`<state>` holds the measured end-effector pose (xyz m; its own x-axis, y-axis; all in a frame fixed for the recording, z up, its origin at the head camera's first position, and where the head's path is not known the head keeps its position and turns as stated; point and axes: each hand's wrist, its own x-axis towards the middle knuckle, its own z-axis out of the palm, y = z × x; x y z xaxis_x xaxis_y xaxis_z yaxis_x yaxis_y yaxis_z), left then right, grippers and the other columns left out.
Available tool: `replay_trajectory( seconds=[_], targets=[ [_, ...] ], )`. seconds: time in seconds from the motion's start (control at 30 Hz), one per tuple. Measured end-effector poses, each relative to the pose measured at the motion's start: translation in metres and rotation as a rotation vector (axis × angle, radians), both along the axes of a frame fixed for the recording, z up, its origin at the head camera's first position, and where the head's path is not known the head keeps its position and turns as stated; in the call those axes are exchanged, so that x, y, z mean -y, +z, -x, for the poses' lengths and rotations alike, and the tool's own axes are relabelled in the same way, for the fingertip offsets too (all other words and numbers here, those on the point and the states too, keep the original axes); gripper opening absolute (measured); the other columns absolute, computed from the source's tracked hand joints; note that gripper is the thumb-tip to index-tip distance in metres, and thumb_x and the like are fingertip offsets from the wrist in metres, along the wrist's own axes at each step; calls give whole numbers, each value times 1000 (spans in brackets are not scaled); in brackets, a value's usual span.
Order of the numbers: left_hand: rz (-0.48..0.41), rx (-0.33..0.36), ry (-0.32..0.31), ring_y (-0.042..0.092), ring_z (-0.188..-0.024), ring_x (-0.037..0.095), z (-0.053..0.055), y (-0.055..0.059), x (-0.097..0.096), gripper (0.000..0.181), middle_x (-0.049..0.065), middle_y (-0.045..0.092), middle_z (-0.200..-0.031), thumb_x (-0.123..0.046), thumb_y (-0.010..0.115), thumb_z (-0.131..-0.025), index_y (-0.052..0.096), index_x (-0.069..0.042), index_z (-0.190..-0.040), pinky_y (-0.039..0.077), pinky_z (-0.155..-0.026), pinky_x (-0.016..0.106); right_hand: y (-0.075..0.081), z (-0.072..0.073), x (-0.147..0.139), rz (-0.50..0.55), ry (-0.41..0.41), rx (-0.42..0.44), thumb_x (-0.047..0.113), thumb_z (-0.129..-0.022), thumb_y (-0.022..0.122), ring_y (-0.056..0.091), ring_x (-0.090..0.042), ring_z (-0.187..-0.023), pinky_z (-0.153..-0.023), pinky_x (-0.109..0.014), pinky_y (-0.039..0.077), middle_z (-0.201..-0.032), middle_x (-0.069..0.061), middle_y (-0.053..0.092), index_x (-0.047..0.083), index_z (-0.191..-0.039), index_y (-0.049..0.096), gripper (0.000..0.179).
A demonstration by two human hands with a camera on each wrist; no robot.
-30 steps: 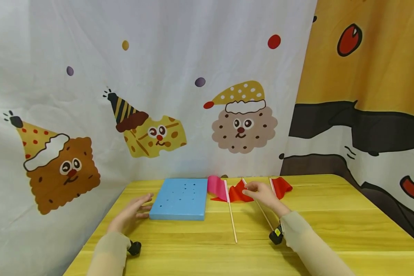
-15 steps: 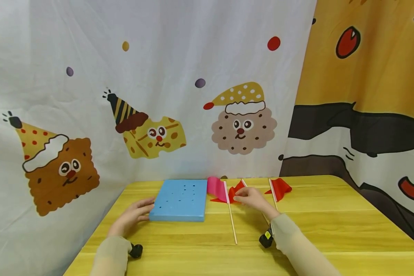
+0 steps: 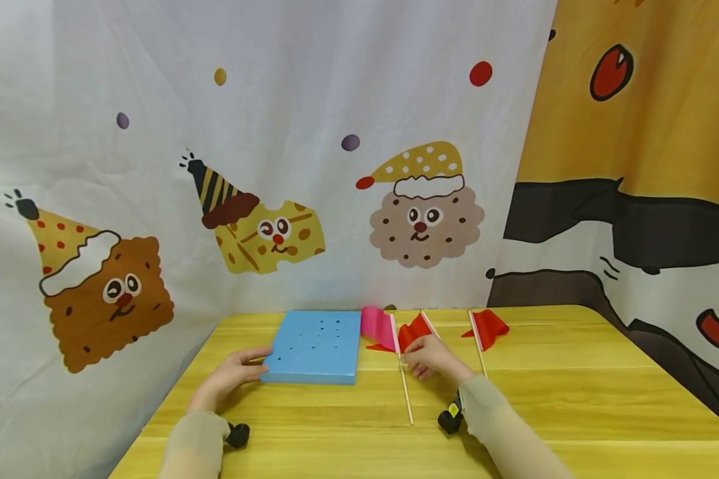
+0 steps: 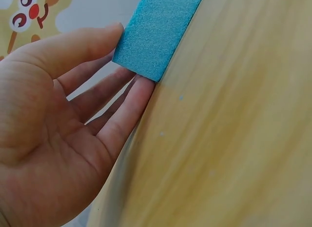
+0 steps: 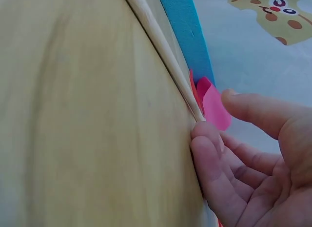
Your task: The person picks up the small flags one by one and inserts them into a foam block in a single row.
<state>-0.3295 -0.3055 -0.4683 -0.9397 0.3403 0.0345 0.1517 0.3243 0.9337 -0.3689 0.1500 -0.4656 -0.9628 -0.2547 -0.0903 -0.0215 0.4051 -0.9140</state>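
A blue foam block [image 3: 317,362] dotted with small holes lies flat on the table. At its left edge, my left hand [image 3: 230,376] touches it with thumb and fingers fairly straight; the left wrist view shows the thumb tip at the block's upper edge. Right of the block lies a pink flag [image 3: 376,326] on a wooden stick [image 3: 405,396]. My right hand [image 3: 434,359] has its fingertips at this stick just below the cloth, the thumb held apart from them in the right wrist view. Partly behind that hand is a red flag [image 3: 415,332], its lower stick hidden.
Another red flag [image 3: 490,329] lies farther right, its stick partly covered by the right forearm. The yellow wood-grain table [image 3: 605,392] reaches back to a white curtain [image 3: 299,100] printed with cartoon snacks.
My right hand has moved left and down from the middle red flag to the pink flag's stick. My left hand has come in closer against the block's left edge.
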Motion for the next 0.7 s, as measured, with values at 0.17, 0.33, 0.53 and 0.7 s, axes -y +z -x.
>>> replay_trajectory(
  seconds=[0.17, 0.33, 0.53, 0.7],
  targets=[
    [11, 3, 2, 39, -130, 46, 0, 0, -1, 56, 28, 32, -150, -15, 63, -96, 42, 4, -144, 49, -96, 44, -2, 1, 3, -24, -13, 12, 13, -84, 75, 60, -17, -51, -51, -35, 57, -67, -10, 65, -5, -95, 69, 22],
    [10, 21, 13, 44, -126, 45, -1, 2, -1, 57, 28, 32, -149, -17, 64, -95, 43, 2, -144, 50, -95, 44, 0, 3, 8, -86, -46, -6, 14, -81, 79, 58, -17, -47, -49, -34, 56, -62, -9, 61, 0, -84, 70, 17],
    [2, 31, 25, 44, -127, 45, -2, 3, -3, 57, 29, 32, -149, -17, 64, -95, 42, 3, -144, 50, -95, 43, 3, 1, 12, -156, -76, -23, 17, -76, 83, 57, -17, -44, -46, -33, 56, -59, -8, 58, 3, -75, 67, 21],
    [4, 22, 52, 41, -129, 44, -2, 3, -6, 59, 27, 32, -150, -19, 63, -96, 40, 3, -146, 51, -93, 43, 2, 0, 14, -187, -75, -42, 17, -74, 84, 57, -17, -43, -45, -33, 55, -55, -6, 55, 4, -67, 63, 26]
  ],
)
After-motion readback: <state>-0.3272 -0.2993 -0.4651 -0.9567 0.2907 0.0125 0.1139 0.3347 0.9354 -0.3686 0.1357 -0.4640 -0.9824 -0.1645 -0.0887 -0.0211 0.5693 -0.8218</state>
